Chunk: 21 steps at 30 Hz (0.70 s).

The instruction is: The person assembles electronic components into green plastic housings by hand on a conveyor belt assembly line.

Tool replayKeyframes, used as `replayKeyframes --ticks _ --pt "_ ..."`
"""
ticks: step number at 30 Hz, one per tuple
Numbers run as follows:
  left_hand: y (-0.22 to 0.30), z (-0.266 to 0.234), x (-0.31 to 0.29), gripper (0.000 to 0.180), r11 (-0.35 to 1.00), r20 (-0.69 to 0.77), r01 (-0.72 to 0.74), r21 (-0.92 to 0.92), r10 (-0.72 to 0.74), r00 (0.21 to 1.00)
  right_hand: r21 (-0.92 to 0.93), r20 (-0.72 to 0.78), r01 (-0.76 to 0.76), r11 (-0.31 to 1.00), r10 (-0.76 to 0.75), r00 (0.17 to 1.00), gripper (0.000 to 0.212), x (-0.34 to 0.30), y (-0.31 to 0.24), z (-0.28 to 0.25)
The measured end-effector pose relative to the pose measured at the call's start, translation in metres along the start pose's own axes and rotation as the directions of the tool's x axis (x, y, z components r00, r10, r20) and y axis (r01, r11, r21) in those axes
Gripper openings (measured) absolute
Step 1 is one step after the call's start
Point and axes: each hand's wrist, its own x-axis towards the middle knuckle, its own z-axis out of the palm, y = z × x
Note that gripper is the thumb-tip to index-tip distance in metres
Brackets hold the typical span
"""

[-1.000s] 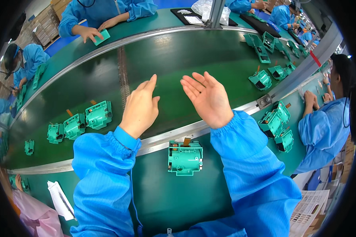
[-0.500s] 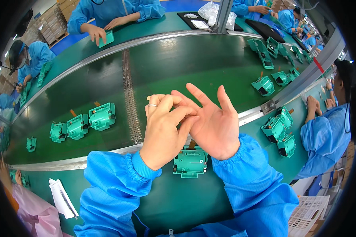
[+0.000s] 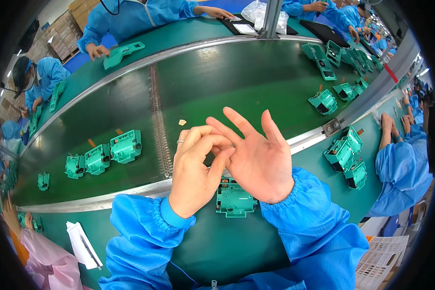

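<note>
My left hand (image 3: 196, 166), with a ring on one finger, is closed in a pinch against the fingers of my right hand. Whatever its fingertips hold, if anything, is hidden. Palm up, my right hand (image 3: 260, 162) has its thumb and several fingers stretched apart. A small pale yellow piece (image 3: 182, 122) shows against the dark green belt just beyond my left fingers, apart from them. Below both hands, a green plastic housing (image 3: 236, 199) with parts fitted in it lies on the green table, its far edge partly covered by my hands.
Several green housings (image 3: 97, 157) sit on the belt (image 3: 111, 104) at left, others (image 3: 323, 101) at far right. More housings (image 3: 344, 154) lie on the table at right. A metal rail (image 3: 92, 202) edges the belt. Papers with a pen (image 3: 83, 245) lie left. Co-workers sit around.
My hands stay together, with the left fingers shifted slightly. The pale piece, earlier touching my left fingers' outline, now shows apart from them. Across the belt, a co-worker's green part has moved left.
</note>
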Motion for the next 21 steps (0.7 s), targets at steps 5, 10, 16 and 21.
replayKeyframes --ticks 5,10,16,21 --pt "-0.002 -0.001 -0.001 0.013 0.990 0.007 -0.077 0.120 0.076 0.997 -0.077 0.005 0.016 0.997 -0.016 1.000 0.072 -0.002 0.006 -0.001" --pt "-0.003 -0.004 -0.007 0.005 0.605 0.188 0.346 -0.717 -0.310 0.932 -0.452 0.013 0.145 0.880 -0.155 0.988 0.049 -0.005 0.005 0.001" --pt "-0.011 -0.025 -0.020 0.005 -0.155 0.507 0.484 -0.861 -0.312 0.803 -0.873 0.325 0.423 0.244 -0.355 0.876 0.020 -0.020 -0.003 -0.009" --pt "-0.011 -0.023 -0.034 0.011 -0.278 0.534 0.480 -0.832 -0.166 0.829 -0.854 0.451 0.506 0.124 -0.308 0.837 0.017 -0.028 -0.001 -0.005"
